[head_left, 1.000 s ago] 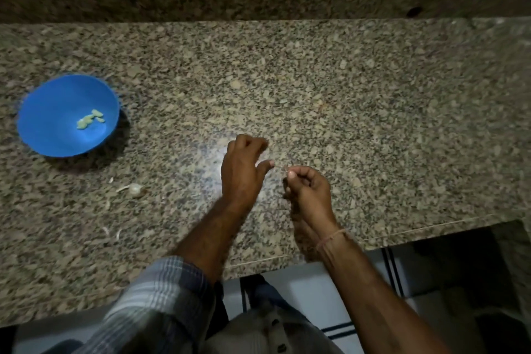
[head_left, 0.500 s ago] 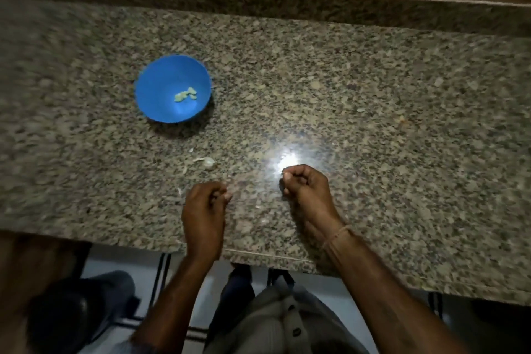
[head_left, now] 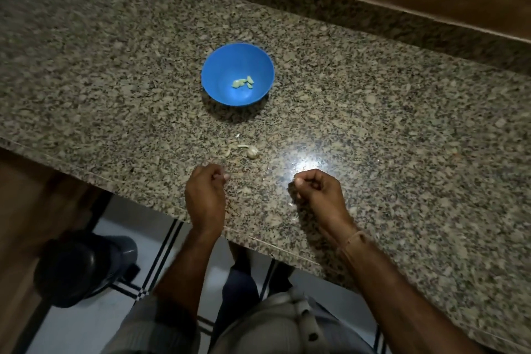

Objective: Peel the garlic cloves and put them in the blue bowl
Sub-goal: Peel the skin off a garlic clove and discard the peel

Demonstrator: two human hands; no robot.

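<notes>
The blue bowl (head_left: 212, 72) stands on the granite counter (head_left: 402, 138) and holds a few peeled garlic cloves (head_left: 243, 82). Nearer to me, one unpeeled garlic clove (head_left: 252, 151) lies on the counter beside peel scraps (head_left: 228, 151). My left hand (head_left: 205, 195) hovers just below that clove, fingers curled with the thumb against the fingertips; nothing shows in it. My right hand (head_left: 316, 195) is farther right. Its fingers are curled, and a small pale bit shows at the thumb tip, which I take for a garlic clove.
The counter's front edge runs diagonally just below my wrists. A dark bin (head_left: 83, 267) stands on the tiled floor at lower left. A bright glare spot (head_left: 304, 164) lies between the hands, and more peel bits (head_left: 294, 215) lie by my right wrist.
The view has swung left, so the bowl now sits at centre. My left hand has drawn apart from my right hand and curled its fingers.
</notes>
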